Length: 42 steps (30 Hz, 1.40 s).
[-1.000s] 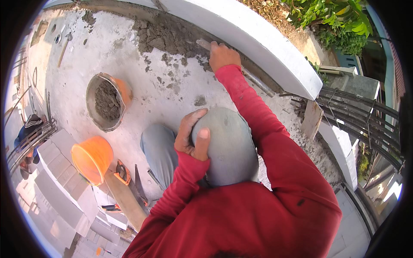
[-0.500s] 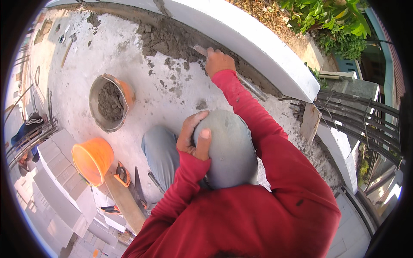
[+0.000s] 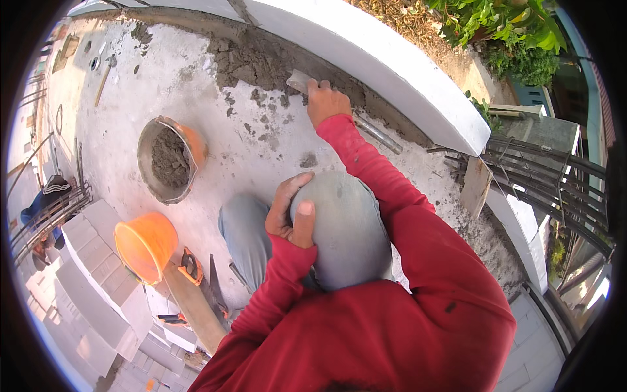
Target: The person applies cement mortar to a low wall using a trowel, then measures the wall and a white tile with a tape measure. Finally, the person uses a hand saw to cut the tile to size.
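Observation:
My right hand (image 3: 328, 103) is closed around a trowel, whose flat metal blade (image 3: 299, 81) points left from the fingers. The blade lies over wet grey mortar (image 3: 251, 65) along the foot of a low white wall (image 3: 385, 62); the trowel's handle is hidden in the fist. My left hand (image 3: 291, 212) rests on my raised knee (image 3: 343, 225), with thumb and fingers apart and no tool in it. An orange bucket (image 3: 196, 147) with mortar (image 3: 170, 157) inside stands to the left of my knees.
A metal bar (image 3: 379, 135) lies beside the wall under my right forearm. Behind my left arm are a tilted orange bucket (image 3: 147, 245), a handsaw (image 3: 215, 287), a wooden board (image 3: 192, 307) and stacked pale blocks (image 3: 98, 261). Steel rebar (image 3: 545, 173) juts out at right.
My right hand has drawn slightly nearer and leftward with the trowel, and more of its blade's flat face shows. My left hand stays on the knee. The view has shifted a little.

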Available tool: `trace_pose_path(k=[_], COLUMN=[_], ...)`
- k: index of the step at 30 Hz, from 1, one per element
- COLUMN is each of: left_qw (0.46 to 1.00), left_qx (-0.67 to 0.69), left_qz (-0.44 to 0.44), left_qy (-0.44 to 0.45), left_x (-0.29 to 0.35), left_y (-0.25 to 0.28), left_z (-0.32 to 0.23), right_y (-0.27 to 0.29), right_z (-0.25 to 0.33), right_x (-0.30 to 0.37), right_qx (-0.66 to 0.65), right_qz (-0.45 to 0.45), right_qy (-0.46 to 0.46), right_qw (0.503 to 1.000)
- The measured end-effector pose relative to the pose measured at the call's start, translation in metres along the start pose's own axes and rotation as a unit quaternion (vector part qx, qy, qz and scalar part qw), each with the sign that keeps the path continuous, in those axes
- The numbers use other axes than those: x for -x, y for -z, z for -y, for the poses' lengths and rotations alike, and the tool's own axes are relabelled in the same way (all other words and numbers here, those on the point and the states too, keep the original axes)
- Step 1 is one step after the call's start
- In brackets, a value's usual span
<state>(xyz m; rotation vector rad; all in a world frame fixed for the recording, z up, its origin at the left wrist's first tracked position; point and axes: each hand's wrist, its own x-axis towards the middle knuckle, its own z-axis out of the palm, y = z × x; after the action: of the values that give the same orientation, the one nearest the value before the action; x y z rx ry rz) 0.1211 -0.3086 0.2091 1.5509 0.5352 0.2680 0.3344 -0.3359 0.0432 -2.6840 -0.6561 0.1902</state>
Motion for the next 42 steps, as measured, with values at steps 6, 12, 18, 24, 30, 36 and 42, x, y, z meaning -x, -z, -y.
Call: trace_pose_path(k=[6, 12, 18, 24, 30, 36, 42], left_qw=[1.0, 1.0, 1.0, 1.0, 1.0, 1.0, 1.0], left_qx=[-0.013, -0.018, 0.007, -0.013, -0.014, -0.008, -0.006], left_qz=[0.012, 0.002, 0.005, 0.005, 0.001, -0.004, 0.003], left_qy=[0.024, 0.001, 0.026, 0.014, 0.013, 0.011, 0.019], left_x=[-0.004, -0.002, -0.001, 0.0, 0.002, 0.007, 0.005], left_y=[0.001, 0.002, -0.002, -0.004, -0.007, -0.003, -0.01], left_z=[-0.002, 0.004, -0.002, -0.002, -0.008, -0.001, -0.008], right_y=[-0.014, -0.017, -0.019, -0.027, -0.035, -0.021, -0.028], right_z=[-0.012, -0.012, -0.032, -0.037, -0.037, -0.022, -0.043], right_x=[-0.005, 0.014, 0.009, 0.005, 0.024, 0.031, 0.01], right_qx=[0.045, 0.008, 0.036, 0.005, -0.045, -0.036, 0.019], right_qz=[0.002, -0.02, -0.089, -0.035, -0.017, -0.04, -0.123], right_qy=[0.016, 0.029, 0.056, 0.015, 0.005, 0.022, 0.044], right_qw=[0.999, 0.999, 0.994, 0.999, 0.999, 0.998, 0.991])
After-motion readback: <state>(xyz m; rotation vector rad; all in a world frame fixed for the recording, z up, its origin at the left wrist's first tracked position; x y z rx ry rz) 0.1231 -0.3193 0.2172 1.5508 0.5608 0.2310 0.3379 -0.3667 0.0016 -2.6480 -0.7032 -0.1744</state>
